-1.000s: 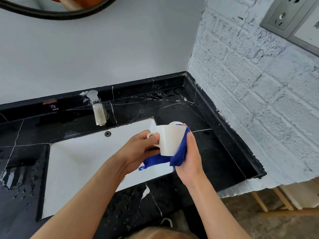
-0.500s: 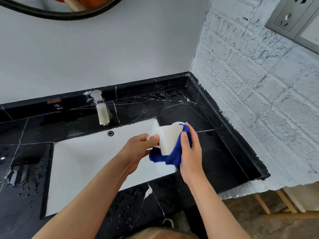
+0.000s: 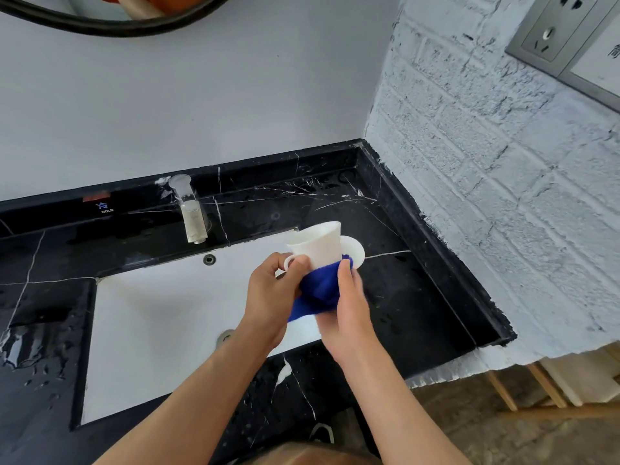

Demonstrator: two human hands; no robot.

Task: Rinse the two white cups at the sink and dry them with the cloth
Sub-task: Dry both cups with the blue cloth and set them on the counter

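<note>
Left hand (image 3: 271,298) pinching closed (thumb forward), right hand (image 3: 349,307) curled shut, both forearms raised

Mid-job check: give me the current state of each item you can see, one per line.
white cup: held upside down above the sink, handle gripped by the left hand.
blue cloth: bunched around the cup's lower part, pressed by the right hand.
second white piece: on the counter behind the cup, mostly hidden.
faucet: no water running.
sink: no standing water seen.
counter: wet at left, droplets.

White cup (image 3: 318,245) held tilted, blue cloth (image 3: 320,290) bunched around its lower end.
</note>
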